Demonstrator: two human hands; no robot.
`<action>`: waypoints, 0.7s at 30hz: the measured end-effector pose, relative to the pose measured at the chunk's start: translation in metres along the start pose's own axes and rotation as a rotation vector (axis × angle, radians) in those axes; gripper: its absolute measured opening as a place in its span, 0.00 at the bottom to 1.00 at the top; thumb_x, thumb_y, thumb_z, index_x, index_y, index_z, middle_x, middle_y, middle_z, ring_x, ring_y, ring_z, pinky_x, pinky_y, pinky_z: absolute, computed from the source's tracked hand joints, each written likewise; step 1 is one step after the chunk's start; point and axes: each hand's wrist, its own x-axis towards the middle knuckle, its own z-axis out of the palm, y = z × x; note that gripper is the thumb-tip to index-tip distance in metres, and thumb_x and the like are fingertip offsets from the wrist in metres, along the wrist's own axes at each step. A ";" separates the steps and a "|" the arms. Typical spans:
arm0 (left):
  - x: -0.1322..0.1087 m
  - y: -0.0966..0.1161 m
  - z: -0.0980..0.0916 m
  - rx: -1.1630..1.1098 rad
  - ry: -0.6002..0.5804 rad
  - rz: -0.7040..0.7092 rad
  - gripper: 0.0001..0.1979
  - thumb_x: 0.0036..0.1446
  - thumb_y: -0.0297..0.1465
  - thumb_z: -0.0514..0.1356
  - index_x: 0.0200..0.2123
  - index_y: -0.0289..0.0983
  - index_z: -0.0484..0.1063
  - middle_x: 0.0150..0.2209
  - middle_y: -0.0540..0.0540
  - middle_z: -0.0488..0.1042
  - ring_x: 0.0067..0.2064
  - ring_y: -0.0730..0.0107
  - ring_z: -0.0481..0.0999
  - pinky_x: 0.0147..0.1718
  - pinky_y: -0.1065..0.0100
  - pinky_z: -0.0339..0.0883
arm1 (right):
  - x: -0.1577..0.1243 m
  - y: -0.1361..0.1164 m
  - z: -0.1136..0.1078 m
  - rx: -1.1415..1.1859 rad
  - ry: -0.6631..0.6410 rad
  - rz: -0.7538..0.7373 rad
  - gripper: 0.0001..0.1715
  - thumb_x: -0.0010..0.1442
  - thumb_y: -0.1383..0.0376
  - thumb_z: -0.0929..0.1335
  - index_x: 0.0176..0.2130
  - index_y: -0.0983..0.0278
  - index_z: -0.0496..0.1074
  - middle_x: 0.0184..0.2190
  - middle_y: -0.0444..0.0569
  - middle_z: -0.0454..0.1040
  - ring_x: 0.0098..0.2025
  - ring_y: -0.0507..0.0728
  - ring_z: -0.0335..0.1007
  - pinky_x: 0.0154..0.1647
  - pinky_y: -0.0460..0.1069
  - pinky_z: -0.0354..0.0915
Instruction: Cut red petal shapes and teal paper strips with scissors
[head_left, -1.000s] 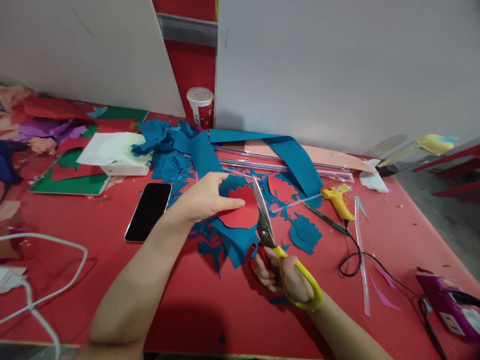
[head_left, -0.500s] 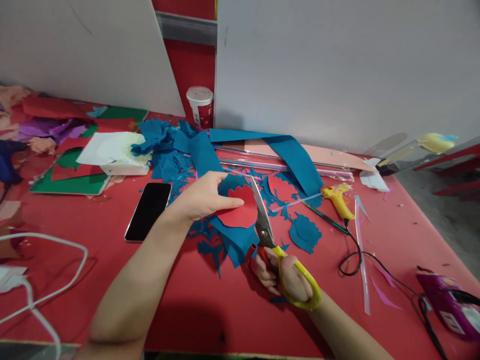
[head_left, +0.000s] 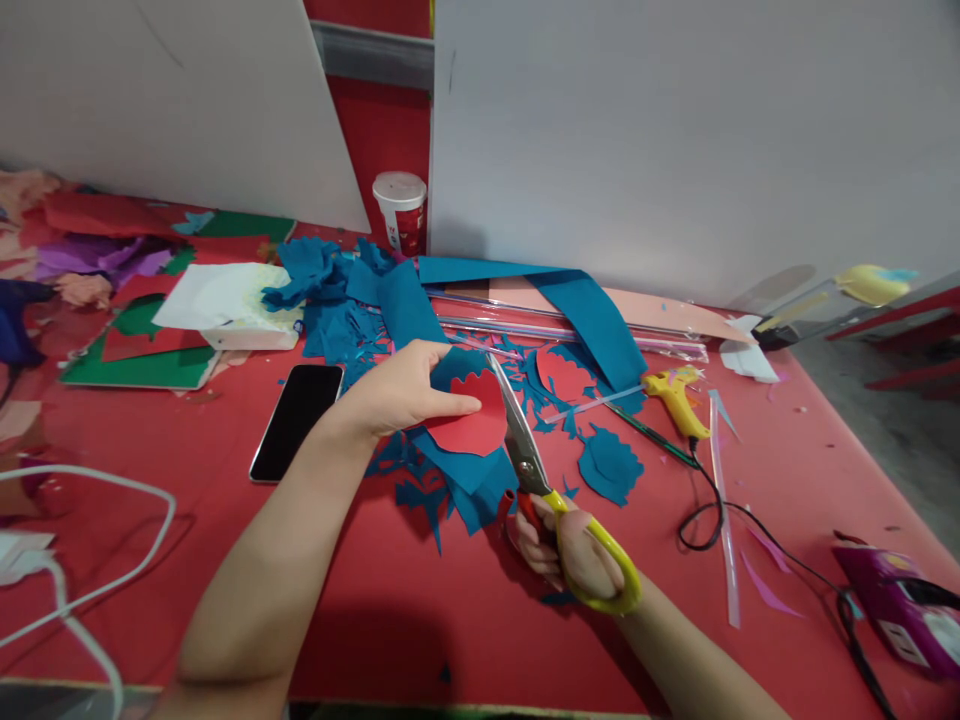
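Red scallop-edged paper cutout [head_left: 487, 425] in the left hand [head_left: 409, 395], scissors right alongside

Head cam view, the only one here. So the red cutout is over the middle of a cluttered red table [head_left: 375, 620], with deep blue paper [head_left: 478, 500] sticking out behind it, top and bottom. The left hand has a pinch grip on it, thumb flat across the red face; the fingers behind are mostly hidden.

The right hand [head_left: 581, 555] is closed around the yellow-and-red handles of some big metal-bladed scissors [head_left: 527, 468]. Blades point up and away, tight along the cutout's right edge. Can't really tell how far apart they are.

Stuff nearby: jagged blue paper scraps [head_left: 424, 503] just below the cutout, a black-screened phone [head_left: 298, 422] by the left forearm, and a second red scalloped piece [head_left: 564, 375] beyond the blades. Over to the right there's a scalloped blue paper cutout [head_left: 610, 463] lying flat, then a yellow glue gun [head_left: 682, 402] on a black cord. A white-lidded red-and-white paper cup [head_left: 402, 212] stands at the back.
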 end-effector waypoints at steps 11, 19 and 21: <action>0.004 0.005 0.005 0.316 -0.017 0.025 0.18 0.39 0.33 0.61 0.37 0.36 0.72 0.41 0.44 0.74 0.45 0.58 0.71 0.45 0.61 0.61 | 0.009 -0.019 0.006 -0.095 0.229 -0.218 0.20 0.53 0.50 0.63 0.23 0.62 0.58 0.12 0.36 0.52 0.12 0.46 0.46 0.10 0.42 0.45; 0.012 -0.003 0.019 0.452 -0.099 0.100 0.18 0.41 0.30 0.59 0.40 0.39 0.71 0.46 0.46 0.71 0.48 0.61 0.68 0.49 0.62 0.57 | 0.027 -0.057 0.008 -0.170 0.323 -0.247 0.13 0.53 0.56 0.64 0.28 0.64 0.64 0.16 0.41 0.66 0.12 0.47 0.58 0.10 0.43 0.54; 0.012 -0.004 0.022 0.460 -0.109 0.104 0.19 0.41 0.31 0.59 0.41 0.38 0.71 0.45 0.45 0.71 0.47 0.60 0.68 0.47 0.63 0.59 | 0.032 -0.063 0.008 -0.206 0.331 -0.287 0.12 0.52 0.57 0.65 0.29 0.64 0.63 0.15 0.39 0.67 0.11 0.47 0.57 0.11 0.43 0.55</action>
